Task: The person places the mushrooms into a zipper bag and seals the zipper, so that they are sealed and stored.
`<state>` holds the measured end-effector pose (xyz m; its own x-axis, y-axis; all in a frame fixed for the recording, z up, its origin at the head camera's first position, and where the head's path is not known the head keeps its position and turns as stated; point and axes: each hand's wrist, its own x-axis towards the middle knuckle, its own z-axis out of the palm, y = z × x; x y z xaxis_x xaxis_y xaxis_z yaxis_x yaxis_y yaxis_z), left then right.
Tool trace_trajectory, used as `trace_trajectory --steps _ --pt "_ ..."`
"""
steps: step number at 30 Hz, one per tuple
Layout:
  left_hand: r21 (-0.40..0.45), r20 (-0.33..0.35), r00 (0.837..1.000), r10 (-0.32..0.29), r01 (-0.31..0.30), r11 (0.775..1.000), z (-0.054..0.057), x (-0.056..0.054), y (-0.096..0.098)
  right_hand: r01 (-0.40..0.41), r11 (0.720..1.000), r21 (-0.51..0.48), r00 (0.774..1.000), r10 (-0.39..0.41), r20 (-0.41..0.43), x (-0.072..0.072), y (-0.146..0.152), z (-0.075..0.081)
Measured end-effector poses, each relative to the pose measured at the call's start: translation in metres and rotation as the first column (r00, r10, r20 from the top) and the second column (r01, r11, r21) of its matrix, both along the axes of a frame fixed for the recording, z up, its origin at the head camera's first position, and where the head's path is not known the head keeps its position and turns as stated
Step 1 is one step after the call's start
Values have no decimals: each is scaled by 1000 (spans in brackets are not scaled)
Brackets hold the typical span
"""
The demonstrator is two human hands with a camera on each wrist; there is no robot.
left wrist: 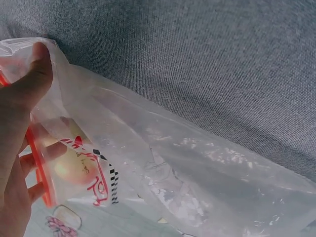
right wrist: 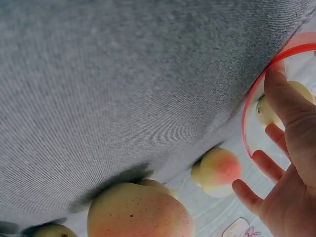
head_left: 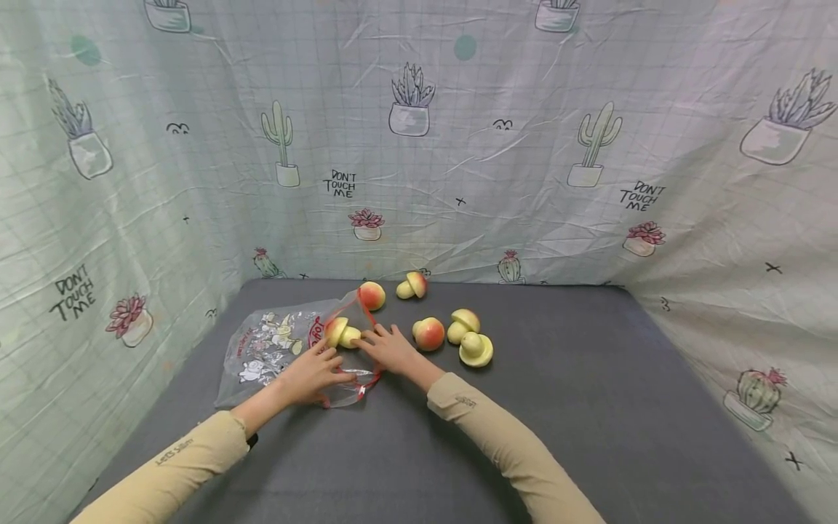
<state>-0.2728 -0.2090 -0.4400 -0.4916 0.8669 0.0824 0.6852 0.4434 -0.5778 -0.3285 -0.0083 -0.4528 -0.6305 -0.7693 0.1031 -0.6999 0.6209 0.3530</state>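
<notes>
- Here on the grey tabletop [head_left: 622, 407], take the bag's mouth as the clock's centre, twelve pointing away from the person: the clear bag [head_left: 281, 356] lies flat toward nine, its far end near the tabletop's left edge.
- Its red rim [head_left: 369, 311] stands looped open, facing three, and there's the bagged mushroom [head_left: 336, 330] lying just inside it, cap toward nine, stem toward the opening.
- Left hand [head_left: 314, 375] at eight: thumb and fingers spread at the rim, the left wrist view showing the thumb against the plastic, well apart from the fingers.
- Right hand [head_left: 396, 353] at three, fingers spread too, at the opening; whether a fingertip touches the stem, I can't tell.
- Up at one o'clock, a rounded mushroom [head_left: 372, 295] sits just beside the rim, a tight spot!
- Between one and two, another mushroom [head_left: 416, 284] is right by the back edge, close to the patterned curtain [head_left: 458, 218].
- Just beyond the right hand, a red-capped mushroom [head_left: 430, 334]; farther toward three, a tilted mushroom [head_left: 464, 324] and an upturned mushroom [head_left: 476, 351] sit close together.
- And the room? Wide tabletop from three to five, running well out to the right edge, with more at six between the sleeves [head_left: 196, 451].
</notes>
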Motion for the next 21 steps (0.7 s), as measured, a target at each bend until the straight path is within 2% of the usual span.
trace_trajectory --steps 6,11,15,21 --pt "8 -2 1000 -5 5 1000 -1 -3 -2 34 999 37 999 -35 13 0 -3 4" --pt "15 7 999 -44 44 999 -2 -5 -1 51 996 74 999 -51 10 0 -7 5" --pt "-15 6 998 -69 69 997 -3 -7 2 48 995 87 999 -48 -8 1 -7 5" --pt "-58 -7 998 -68 68 996 -2 -7 3 31 992 124 998 -25 -52 -2 -9 7"
